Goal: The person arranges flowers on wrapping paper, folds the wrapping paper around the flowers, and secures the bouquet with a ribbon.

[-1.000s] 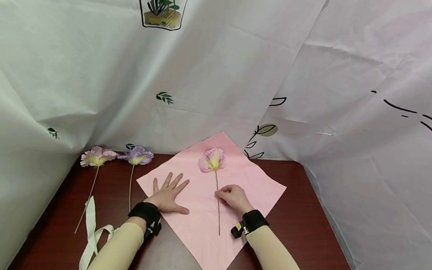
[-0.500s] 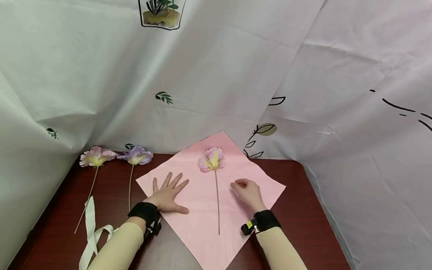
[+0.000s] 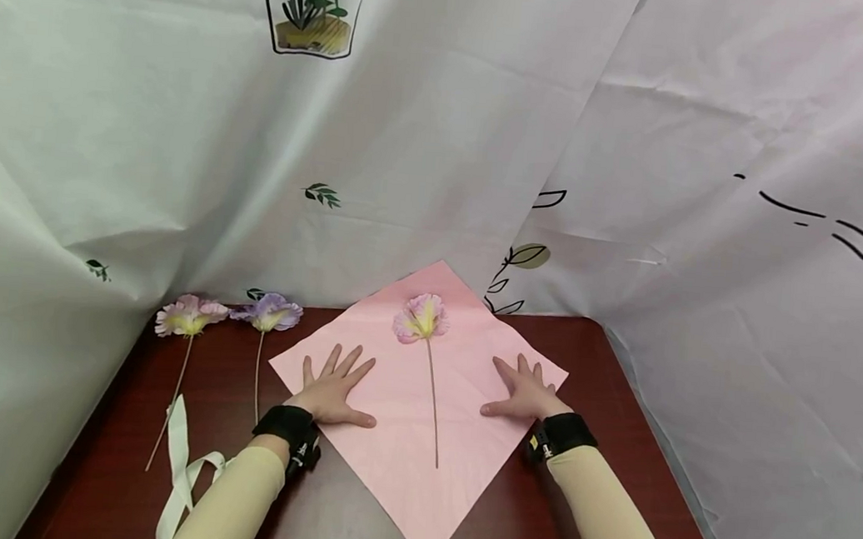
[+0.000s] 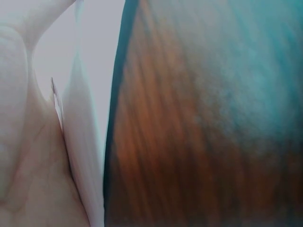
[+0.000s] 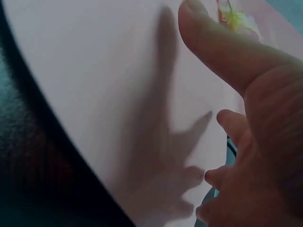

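A pink sheet of wrapping paper (image 3: 414, 519) lies diamond-wise on the table, its far corner against the curtain. Along its middle lies a pink artificial flower (image 3: 422, 317) with a yellow centre, its thin stem pointing toward the near corner. My left hand (image 3: 328, 394) rests spread on the paper's left corner. Over the right corner is my right hand (image 3: 526, 391), fingers spread and holding nothing; in the right wrist view its shadow falls on the paper beside the thumb (image 5: 222, 45). The flower lies between both hands, touched by neither.
Left of the paper lie a purple flower (image 3: 270, 313) and another pink flower (image 3: 191, 316) on the dark red table (image 3: 633, 501). A white ribbon (image 3: 178, 452) lies by my left sleeve. A printed white curtain (image 3: 426, 135) stands behind the table.
My right hand has let go of the flower's stem, moved right and spread its fingers over the paper's right corner. The left hand stays where it was.
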The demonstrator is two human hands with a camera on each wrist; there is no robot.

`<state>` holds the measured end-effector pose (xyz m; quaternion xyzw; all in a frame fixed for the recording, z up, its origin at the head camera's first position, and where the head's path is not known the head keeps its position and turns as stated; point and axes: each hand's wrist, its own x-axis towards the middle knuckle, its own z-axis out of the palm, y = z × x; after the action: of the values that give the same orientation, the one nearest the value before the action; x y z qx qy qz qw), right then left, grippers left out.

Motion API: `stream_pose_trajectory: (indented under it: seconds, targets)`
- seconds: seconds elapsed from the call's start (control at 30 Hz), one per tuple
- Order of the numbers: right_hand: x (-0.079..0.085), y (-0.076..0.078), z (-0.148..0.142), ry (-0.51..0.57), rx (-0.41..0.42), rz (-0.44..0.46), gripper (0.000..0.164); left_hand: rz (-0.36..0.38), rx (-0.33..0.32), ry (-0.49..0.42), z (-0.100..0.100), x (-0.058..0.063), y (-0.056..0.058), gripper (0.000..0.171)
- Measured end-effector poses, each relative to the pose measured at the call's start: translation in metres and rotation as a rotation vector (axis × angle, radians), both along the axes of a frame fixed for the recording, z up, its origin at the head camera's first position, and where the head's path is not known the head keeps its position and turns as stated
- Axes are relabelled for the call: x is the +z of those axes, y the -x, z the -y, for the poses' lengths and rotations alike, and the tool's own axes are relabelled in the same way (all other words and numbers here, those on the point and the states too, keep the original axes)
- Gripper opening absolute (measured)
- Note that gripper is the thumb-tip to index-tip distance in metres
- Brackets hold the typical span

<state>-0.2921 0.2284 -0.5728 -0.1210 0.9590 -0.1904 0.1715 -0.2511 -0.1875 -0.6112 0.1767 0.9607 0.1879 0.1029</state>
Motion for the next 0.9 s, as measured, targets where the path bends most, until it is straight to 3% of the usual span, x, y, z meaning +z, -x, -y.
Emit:
stream_pose_trajectory:
  seconds: [0.13, 0.4, 0.9]
  targets:
    - [-0.004, -0.002, -0.001, -0.01, 0.001, 0.02, 0.112, 0.007, 0.0, 0.032, -0.002, 0.01, -0.004, 0.116]
    - [-0.001, -0.003, 0.0, -0.02, -0.004, 0.041, 0.113, 0.01, 0.0, 0.078, -0.003, 0.018, -0.005, 0.115]
    - [-0.01, -0.002, -0.002, -0.008, -0.014, 0.022, 0.116, -0.002, -0.007, -0.025, 0.001, 0.008, -0.004, 0.117]
